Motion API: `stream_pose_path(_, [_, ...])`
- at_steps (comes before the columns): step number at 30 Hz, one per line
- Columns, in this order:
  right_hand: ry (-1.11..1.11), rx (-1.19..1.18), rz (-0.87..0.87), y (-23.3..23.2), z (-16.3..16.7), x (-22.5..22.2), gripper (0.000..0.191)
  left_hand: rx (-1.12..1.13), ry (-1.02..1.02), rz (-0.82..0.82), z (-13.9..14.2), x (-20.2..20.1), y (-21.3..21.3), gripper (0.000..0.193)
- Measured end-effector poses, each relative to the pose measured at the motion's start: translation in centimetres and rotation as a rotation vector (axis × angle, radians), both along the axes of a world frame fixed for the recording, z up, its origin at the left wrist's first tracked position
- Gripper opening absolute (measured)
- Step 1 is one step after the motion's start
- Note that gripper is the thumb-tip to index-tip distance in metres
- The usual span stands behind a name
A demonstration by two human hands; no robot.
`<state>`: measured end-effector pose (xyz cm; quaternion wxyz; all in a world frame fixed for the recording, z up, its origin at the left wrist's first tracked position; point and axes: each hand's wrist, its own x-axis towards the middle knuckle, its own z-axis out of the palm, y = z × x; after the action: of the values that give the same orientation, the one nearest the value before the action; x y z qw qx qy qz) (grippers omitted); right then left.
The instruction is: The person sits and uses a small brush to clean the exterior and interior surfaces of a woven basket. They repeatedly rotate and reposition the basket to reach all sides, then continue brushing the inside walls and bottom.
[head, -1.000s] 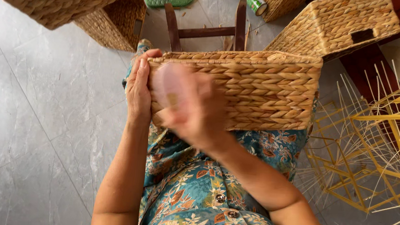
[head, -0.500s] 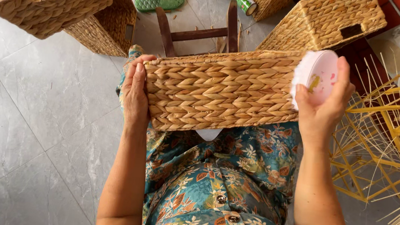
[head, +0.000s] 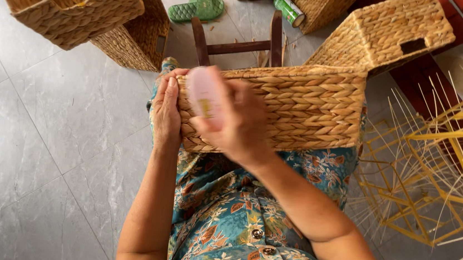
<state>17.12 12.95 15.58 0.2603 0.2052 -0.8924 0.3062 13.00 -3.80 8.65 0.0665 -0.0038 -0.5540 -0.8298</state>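
The woven basket (head: 294, 110) lies on its side across the person's lap, its long wall facing up toward the camera. The left hand (head: 166, 110) is clenched on the basket's left end, fingers flat against the weave, and that single grip is all that steadies it. Should that grip loosen, the basket would likely roll off the knees onto the grey tile floor (head: 45, 158) below.

Just right of that grip, the right hand (head: 238, 122) grasps a small pink pad-like object (head: 204, 94) and presses it to the weave near the same corner. It is blurred, so what kind of tool it is cannot be told. Pressed too hard, it could snag or fray a strand, or shove the basket sideways out of the left grip. The two hands sit very close, so a slip could rub the pad across the left fingers.

Well right of both grips, thin yellow frame rods (head: 433, 181) jut outward; a swinging elbow might catch them.
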Motion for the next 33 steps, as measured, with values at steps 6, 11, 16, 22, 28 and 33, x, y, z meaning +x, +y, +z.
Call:
stream_pose_path(6, [-0.036, 0.016, -0.452, 17.3, -1.7, 1.5, 0.077, -0.030, -0.078, 0.000, 1.2, 0.3, 0.0, 0.032])
stream_pose_path(11, [-0.046, -0.185, -0.513, 19.7, -2.0, 4.1, 0.073, -0.200, -0.025, 0.051, 1.8, 0.6, 0.1, 0.035])
stream_pose_path(16, [-0.017, -0.023, -0.218, 6.3, -1.6, 4.0, 0.072, -0.206, 0.012, 0.047, 1.3, 0.1, 0.3, 0.036])
stream_pose_path(22, [-0.154, 0.000, 0.087, -1.9, -0.6, 4.4, 0.092, 0.174, 0.035, -0.076, 0.2, -0.2, 0.2, 0.030])
stream_pose_path(28, [0.073, 0.030, -0.228, 9.3, -1.7, 5.6, 0.071, 0.032, -0.008, -0.020, 0.5, 0.3, -0.3, 0.030])
stream_pose_path(33, [-0.047, -0.106, -0.521, 19.2, -0.6, 7.1, 0.076, 0.005, -0.034, 0.043, 1.2, 0.6, 0.4, 0.031])
